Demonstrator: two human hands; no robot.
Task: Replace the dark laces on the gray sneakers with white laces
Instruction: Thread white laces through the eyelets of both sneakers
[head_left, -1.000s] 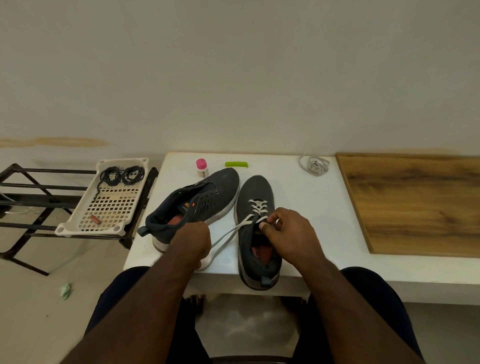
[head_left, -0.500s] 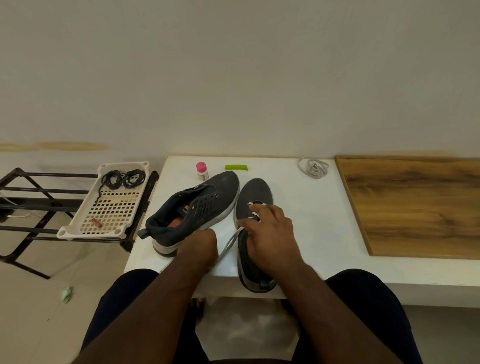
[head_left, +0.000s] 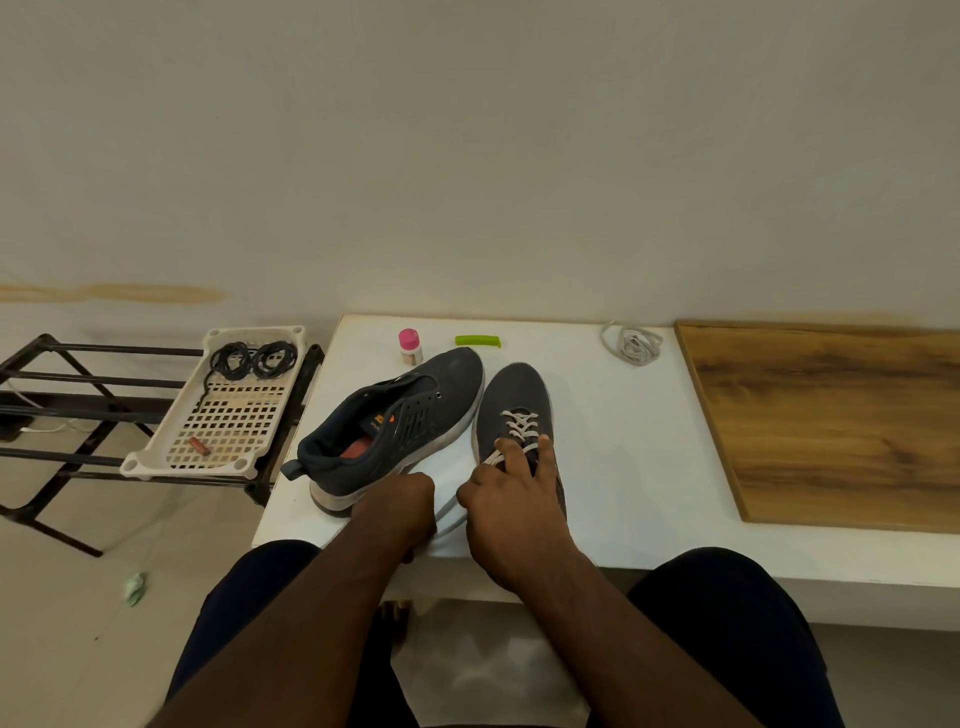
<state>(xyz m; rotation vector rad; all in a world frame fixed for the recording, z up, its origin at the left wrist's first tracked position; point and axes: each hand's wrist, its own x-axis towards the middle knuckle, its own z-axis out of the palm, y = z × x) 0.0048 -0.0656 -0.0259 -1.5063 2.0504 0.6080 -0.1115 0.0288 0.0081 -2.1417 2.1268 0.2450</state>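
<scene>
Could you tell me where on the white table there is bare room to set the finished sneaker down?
The widest bare patch of the white table lies between the laced sneaker and the wooden board, nearer than the spare white lace. The left part is crowded by the unlaced sneaker, the pink-capped bottle and both hands.

You have open bench (head_left: 623, 441) to pass between the right sneaker (head_left: 517, 395) and the wooden board (head_left: 831, 421), while the tilted left sneaker (head_left: 400, 431) blocks the left side and a pink-capped bottle (head_left: 410, 347), green piece (head_left: 478, 341) and coiled white lace (head_left: 632, 344) crowd the far edge.
</scene>
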